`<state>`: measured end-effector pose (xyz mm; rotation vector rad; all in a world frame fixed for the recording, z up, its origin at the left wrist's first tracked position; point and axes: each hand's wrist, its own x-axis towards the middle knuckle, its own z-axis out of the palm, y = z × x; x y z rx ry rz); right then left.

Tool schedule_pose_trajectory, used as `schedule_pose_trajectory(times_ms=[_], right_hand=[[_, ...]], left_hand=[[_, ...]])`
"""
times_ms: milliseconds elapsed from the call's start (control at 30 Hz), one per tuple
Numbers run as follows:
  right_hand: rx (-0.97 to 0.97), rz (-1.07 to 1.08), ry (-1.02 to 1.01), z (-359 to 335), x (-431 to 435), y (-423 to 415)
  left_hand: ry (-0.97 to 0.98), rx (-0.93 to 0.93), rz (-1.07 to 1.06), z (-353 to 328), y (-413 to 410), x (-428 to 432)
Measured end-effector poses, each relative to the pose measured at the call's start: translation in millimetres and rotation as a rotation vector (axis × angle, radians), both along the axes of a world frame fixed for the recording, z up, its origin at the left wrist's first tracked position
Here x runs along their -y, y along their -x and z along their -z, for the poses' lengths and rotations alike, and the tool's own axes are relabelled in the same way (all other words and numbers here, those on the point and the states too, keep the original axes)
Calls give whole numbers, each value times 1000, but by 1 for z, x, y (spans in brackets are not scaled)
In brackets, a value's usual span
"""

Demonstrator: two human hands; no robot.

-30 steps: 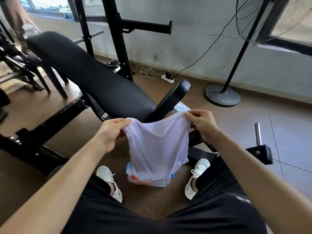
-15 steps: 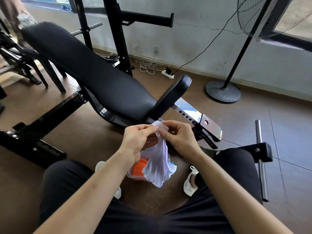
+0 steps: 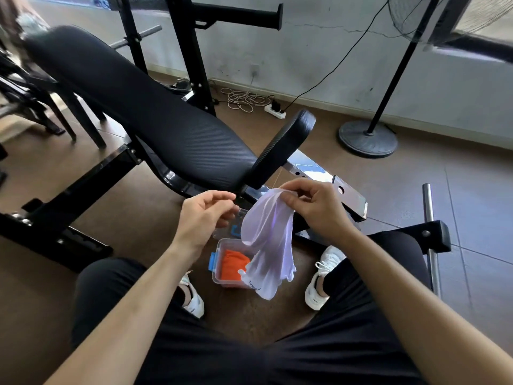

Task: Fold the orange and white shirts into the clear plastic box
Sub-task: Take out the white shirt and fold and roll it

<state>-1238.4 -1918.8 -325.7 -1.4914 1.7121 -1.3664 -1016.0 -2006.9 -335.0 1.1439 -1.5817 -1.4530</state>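
Observation:
A small white shirt (image 3: pixel 268 240) hangs folded in half from my right hand (image 3: pixel 311 209), which pinches its top edge. Its lower end dangles over the clear plastic box (image 3: pixel 219 276) on the floor between my feet. The box has blue clips, and the orange shirt (image 3: pixel 231 265) lies inside it. My left hand (image 3: pixel 205 218) hovers just left of the white shirt with its fingers loosely curled, holding nothing. The box's lid (image 3: pixel 233 229) lies behind the box, partly hidden by the shirt.
A black padded weight bench (image 3: pixel 155 120) with its steel frame stands right in front of me. A standing fan's base (image 3: pixel 367 138) and a power strip (image 3: pixel 274 111) with cables sit near the wall. My white sneakers (image 3: pixel 323 276) flank the box.
The shirt went from spread wide between both hands to folded in half. My left hand has let go and moved left, so the shirt now hangs from my right hand alone.

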Motion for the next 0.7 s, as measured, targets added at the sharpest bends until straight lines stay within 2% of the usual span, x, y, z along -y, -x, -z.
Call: schedule_pose_trajectory(times_ms=[167, 267, 400, 500, 567, 700], right_hand=[[26, -53, 0, -18, 3, 8], [22, -35, -2, -23, 2, 13], [32, 6, 25, -30, -1, 20], [54, 60, 61, -36, -1, 30], [64, 125, 85, -41, 1, 39], [62, 238, 83, -46, 16, 59]], left_hand=[[191, 405, 354, 42, 10, -2], [421, 526, 345, 60, 32, -19], [506, 402, 177, 64, 51, -34], [565, 433, 117, 66, 45, -17], [522, 435, 94, 64, 37, 5], [406, 185, 54, 25, 26, 50]])
